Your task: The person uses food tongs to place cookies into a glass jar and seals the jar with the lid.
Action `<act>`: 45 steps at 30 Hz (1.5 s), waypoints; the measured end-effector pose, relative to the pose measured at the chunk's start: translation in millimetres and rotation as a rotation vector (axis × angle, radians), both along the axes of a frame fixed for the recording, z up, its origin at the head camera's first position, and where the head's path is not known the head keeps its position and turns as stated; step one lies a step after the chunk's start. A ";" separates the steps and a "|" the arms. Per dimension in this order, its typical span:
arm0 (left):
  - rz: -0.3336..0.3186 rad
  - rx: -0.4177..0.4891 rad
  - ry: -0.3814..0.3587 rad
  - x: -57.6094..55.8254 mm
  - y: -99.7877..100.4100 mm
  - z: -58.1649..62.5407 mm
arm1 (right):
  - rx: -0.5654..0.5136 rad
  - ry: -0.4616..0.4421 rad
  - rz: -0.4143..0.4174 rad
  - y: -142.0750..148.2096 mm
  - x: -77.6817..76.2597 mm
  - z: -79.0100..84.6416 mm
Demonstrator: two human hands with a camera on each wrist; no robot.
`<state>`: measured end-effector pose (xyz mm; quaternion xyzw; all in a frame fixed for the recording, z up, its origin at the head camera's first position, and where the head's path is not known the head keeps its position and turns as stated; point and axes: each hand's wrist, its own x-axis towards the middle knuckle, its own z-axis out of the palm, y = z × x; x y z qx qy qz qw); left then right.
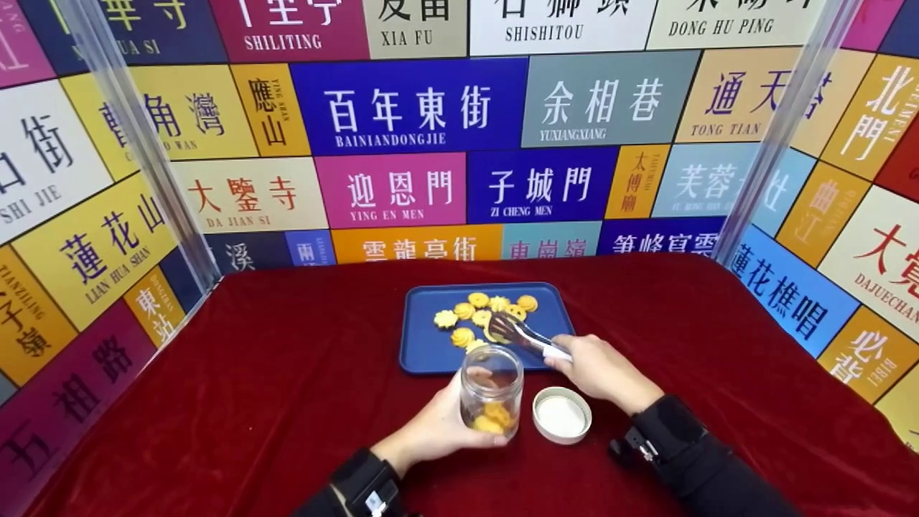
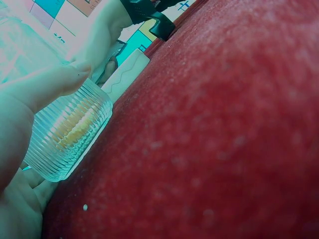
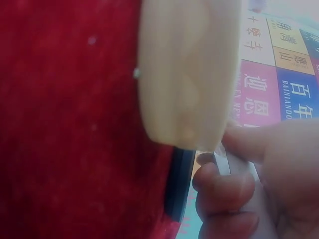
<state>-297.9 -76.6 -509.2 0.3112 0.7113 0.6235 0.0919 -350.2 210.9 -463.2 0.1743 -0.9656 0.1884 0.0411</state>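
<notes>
The left hand [image 1: 439, 425] is gripping the jar [image 1: 492, 384], and I'm spotting cookies [image 1: 495, 416] at its bottom. The right hand [image 1: 602, 366] is grasping the tongs [image 1: 518, 333] over the tray [image 1: 425, 355], lying at the jar's twelve o'clock; the lid [image 1: 562, 416] is resting near three o'clock.

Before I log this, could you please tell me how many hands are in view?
2: the left hand grips the clear jar beside the lid; the right hand holds tongs over the blue tray.
</notes>
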 end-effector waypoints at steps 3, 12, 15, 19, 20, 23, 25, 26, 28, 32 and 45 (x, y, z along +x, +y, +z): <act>-0.001 0.005 0.000 -0.1 -0.4 -0.8 | 0.001 0.001 0.009 0.2 -0.4 1.8; -0.009 0.006 -0.015 0.2 0.0 0.6 | 0.090 0.005 -0.023 21.9 1.1 28.5; -0.002 0.003 -0.011 0.5 -0.5 1.0 | 0.144 0.016 -0.020 28.8 4.1 39.9; 0.009 -0.011 0.000 -0.2 -0.7 0.4 | 0.177 0.012 -0.010 33.4 7.2 47.1; 0.009 -0.012 0.000 -0.4 -0.8 0.2 | 0.179 0.011 -0.010 33.3 7.7 47.3; 0.010 -0.015 0.000 -1.0 -0.9 -0.6 | 0.182 0.012 -0.006 30.9 6.8 43.8; 0.013 -0.017 -0.001 -1.1 -0.8 -0.8 | 0.180 0.016 0.000 28.0 5.6 39.9; 0.015 -0.019 -0.001 -1.1 -0.8 -0.9 | 0.178 0.018 0.002 26.5 5.0 37.8; 0.017 -0.024 0.002 -1.1 -0.8 -0.7 | 0.175 0.019 0.004 23.8 3.9 33.8; 0.017 -0.029 0.007 -1.3 -0.8 -0.4 | 0.178 0.015 -0.011 21.2 2.8 27.5; -0.006 0.009 -0.017 -1.4 0.0 -1.6 | 0.199 0.023 -0.010 24.4 -0.5 24.2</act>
